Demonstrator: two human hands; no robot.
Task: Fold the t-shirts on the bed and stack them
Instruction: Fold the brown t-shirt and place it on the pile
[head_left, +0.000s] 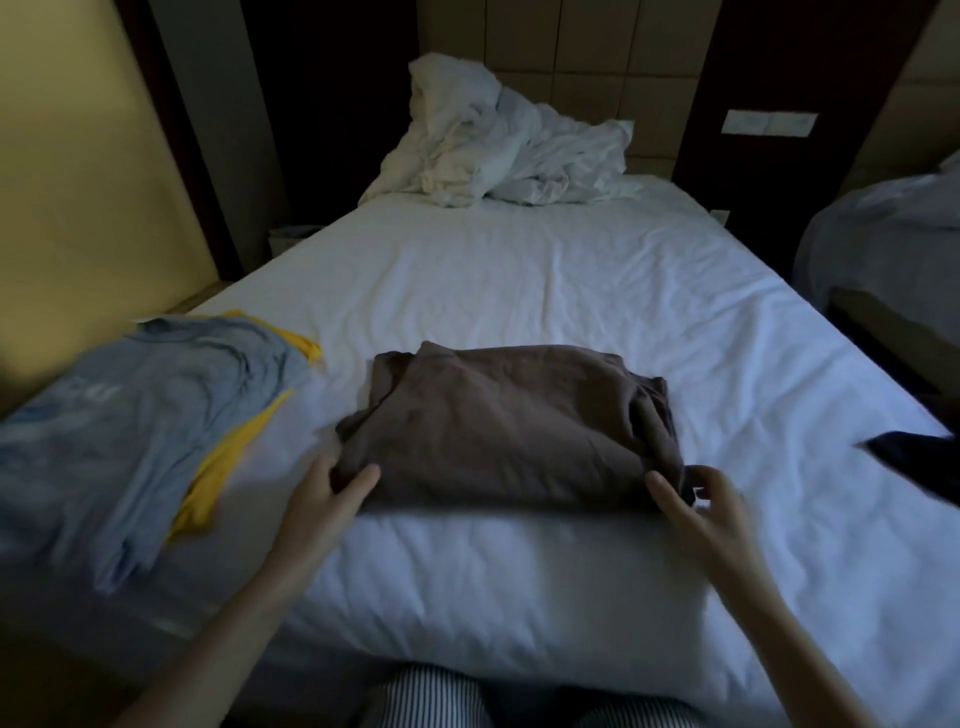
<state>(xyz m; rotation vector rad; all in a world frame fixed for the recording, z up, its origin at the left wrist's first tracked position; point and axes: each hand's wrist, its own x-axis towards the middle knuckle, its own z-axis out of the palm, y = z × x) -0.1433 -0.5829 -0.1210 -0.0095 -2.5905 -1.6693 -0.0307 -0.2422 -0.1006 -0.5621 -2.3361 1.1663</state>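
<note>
Folded brown t-shirt (509, 426), a rough rectangle lying flat on the white sheet of the bed (545, 280), close to the bed's near edge and about midway across its width. The shirt's right side is bunched into soft ridges, while its top surface is fairly smooth. Left hand (332, 493) at the near left corner of the shirt: thumb laid over the top of the cloth, the other fingers curled round the corner so that the fabric is gripped between them. Right hand (696, 504) at the near right corner: thumb extended toward the shirt, fingers bent and pinching the bunched edge; motion blur hides the exact finger placement. To the left, well apart from the brown shirt, an unfolded blue-grey t-shirt (145, 415) lies spread and creased, resting on a yellow t-shirt (228, 467) whose edges show along its right side and far corner. At the right border, part of a dark garment (919, 457) lies on the sheet. At the head of the bed, crumpled white bedding (498, 150) is heaped against a padded headboard (571, 52); a pale switch plate (769, 123) is set in the dark wall panel to its right. A second bed (883, 234) stands beyond the right side. Striped trousers (431, 696) show at the bottom edge.
</note>
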